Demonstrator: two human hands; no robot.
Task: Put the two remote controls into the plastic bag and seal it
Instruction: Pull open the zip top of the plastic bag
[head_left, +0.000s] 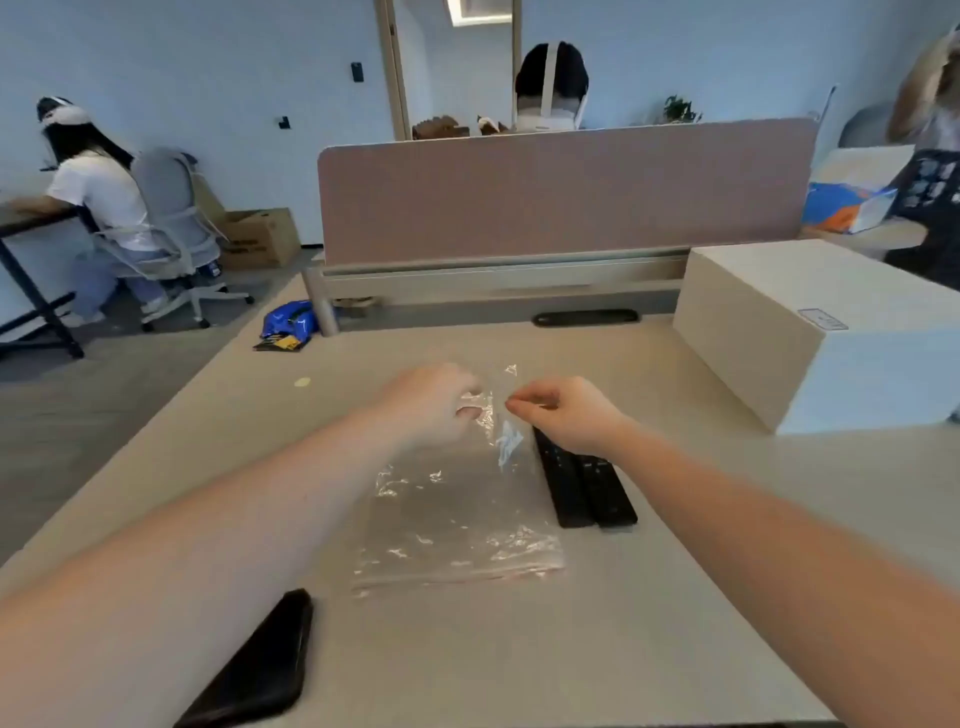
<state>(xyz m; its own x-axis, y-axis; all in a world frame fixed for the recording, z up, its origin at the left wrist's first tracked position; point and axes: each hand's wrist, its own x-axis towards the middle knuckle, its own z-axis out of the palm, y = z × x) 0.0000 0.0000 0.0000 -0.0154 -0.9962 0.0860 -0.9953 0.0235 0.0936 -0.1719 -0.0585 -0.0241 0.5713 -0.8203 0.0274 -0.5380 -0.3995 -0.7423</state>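
Both hands, left hand (431, 400) and right hand (566, 413), apparently pinch the plastic bag (457, 509) mouth shut; slippery film may slip, keeping both remote controls (587, 488) outside.

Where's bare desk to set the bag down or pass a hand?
Free: desk between bag and near edge; between remotes and white box; beyond the hands. Crowded: both hands at the bag's far end beside the remotes; phone near-left.

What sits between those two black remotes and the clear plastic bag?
Nothing visible: the two black remote controls lie beside the clear plastic bag, whose far end the left hand and right hand pinch.
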